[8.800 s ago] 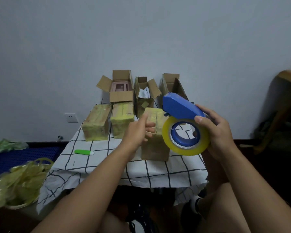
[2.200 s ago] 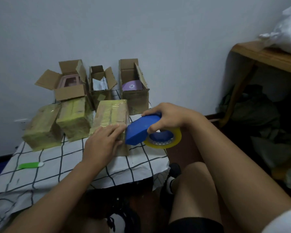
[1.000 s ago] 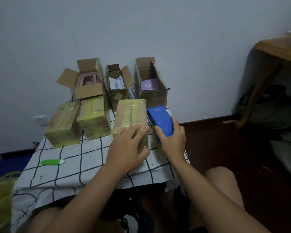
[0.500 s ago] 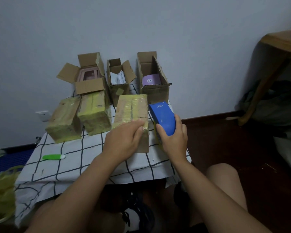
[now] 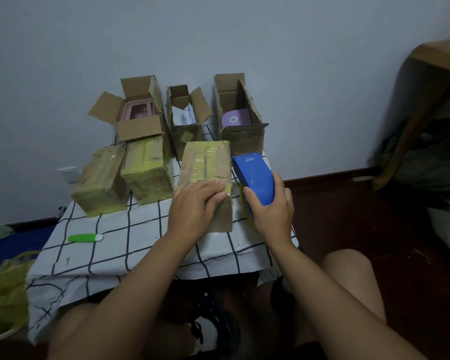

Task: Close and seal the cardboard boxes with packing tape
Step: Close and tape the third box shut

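While a person is sitting at a small table [image 5: 130, 258] draped in a black-and-white grid cloth, three open cardboard boxes [image 5: 240, 120] are standing along its far edge, and two taped boxes [image 5: 146, 170] are lying toward the left edge. A third taped box [image 5: 205, 165] is lying near the right edge, its long axis running from near edge to far edge, one end pointing at the wall. The left hand [image 5: 192, 211] is pressing flat on its near end, fingers together. The right hand [image 5: 270, 211] is gripping a blue tape dispenser [image 5: 255, 175] just beside the box's right side. If the pressing hand is easing off, the dispenser's pull is likely shifting the box and wrinkling the tape. A green cutter [image 5: 85, 238] is lying near the left edge
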